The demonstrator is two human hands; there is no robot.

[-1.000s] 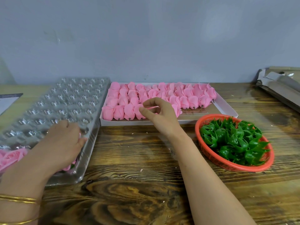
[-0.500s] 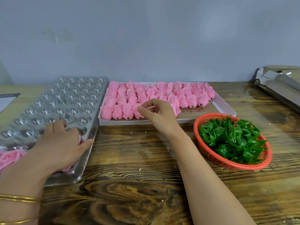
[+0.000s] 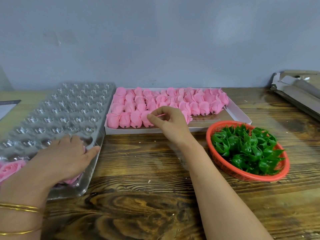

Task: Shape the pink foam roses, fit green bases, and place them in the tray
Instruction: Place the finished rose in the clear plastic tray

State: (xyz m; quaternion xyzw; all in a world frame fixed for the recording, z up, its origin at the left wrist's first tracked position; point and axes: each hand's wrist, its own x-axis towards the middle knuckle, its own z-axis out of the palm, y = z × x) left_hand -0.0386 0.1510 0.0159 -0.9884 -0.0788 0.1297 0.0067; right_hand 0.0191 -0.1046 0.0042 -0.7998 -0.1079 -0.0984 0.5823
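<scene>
A clear plastic tray (image 3: 69,108) with many cells lies at the left. My left hand (image 3: 65,158) rests palm down over a pink rose (image 3: 72,181) in the tray's near right corner, thumb stretched out along the rim. Finished roses (image 3: 10,168) sit at the tray's near left. A white box (image 3: 242,116) behind holds several rows of pink foam buds (image 3: 204,106). My right hand (image 3: 169,122) reaches into the box's front row and pinches a bud between thumb and forefinger; the bud is mostly hidden. Green bases (image 3: 245,149) fill a red basket (image 3: 242,176) at the right.
Everything stands on a dark wooden table (image 3: 142,196) against a grey wall. Flattened grey cardboard (image 3: 297,90) lies at the far right. A sheet of paper (image 3: 7,108) sits at the far left edge.
My left thumb has spread out further along the tray's edge. My right hand stays at the front row of buds with its fingers closing a little.
</scene>
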